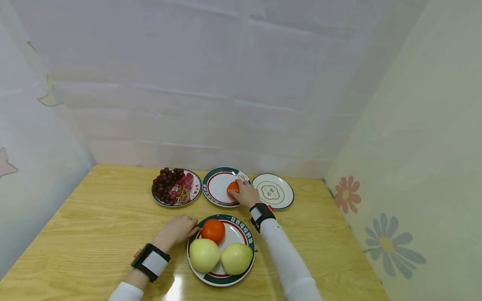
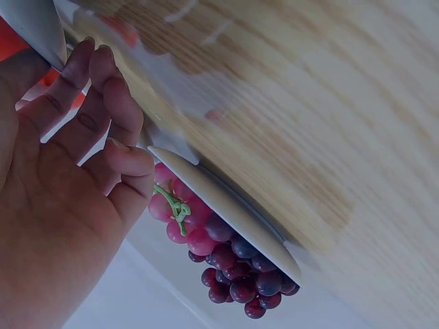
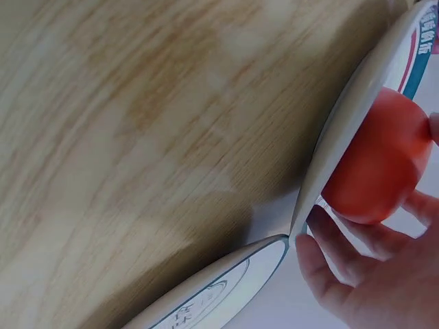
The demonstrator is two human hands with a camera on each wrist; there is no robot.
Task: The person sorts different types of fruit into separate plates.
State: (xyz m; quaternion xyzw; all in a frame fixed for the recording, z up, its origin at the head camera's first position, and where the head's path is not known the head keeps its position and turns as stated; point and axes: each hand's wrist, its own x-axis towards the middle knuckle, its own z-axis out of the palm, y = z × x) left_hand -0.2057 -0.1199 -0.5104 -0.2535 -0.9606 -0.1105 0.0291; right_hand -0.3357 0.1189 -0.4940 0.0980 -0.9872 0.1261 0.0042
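My right hand (image 1: 246,194) grips an orange-red tomato (image 1: 232,190) at the right part of a green-rimmed plate (image 1: 218,186) at the back. Close up in the right wrist view, the fingers lie around the tomato (image 3: 384,161), just over the plate's rim (image 3: 336,137). A similar plate (image 1: 222,282) stands in front, bearing another tomato (image 1: 213,231) and two yellow-green pears, one left (image 1: 204,256) and one right (image 1: 237,258). Beside its left edge is my left hand (image 1: 178,229), the thumb at the rim and the other fingers loosely bent in the left wrist view.
Left of the back plate, another plate (image 1: 196,188) bears dark grapes (image 1: 163,186) and pinkish-red grapes (image 1: 184,186). To its right lies a white plate (image 1: 284,194) with a dark rim and printed centre. A wood-grain table (image 1: 94,225) carries everything, with cloth-covered walls behind and beside it.
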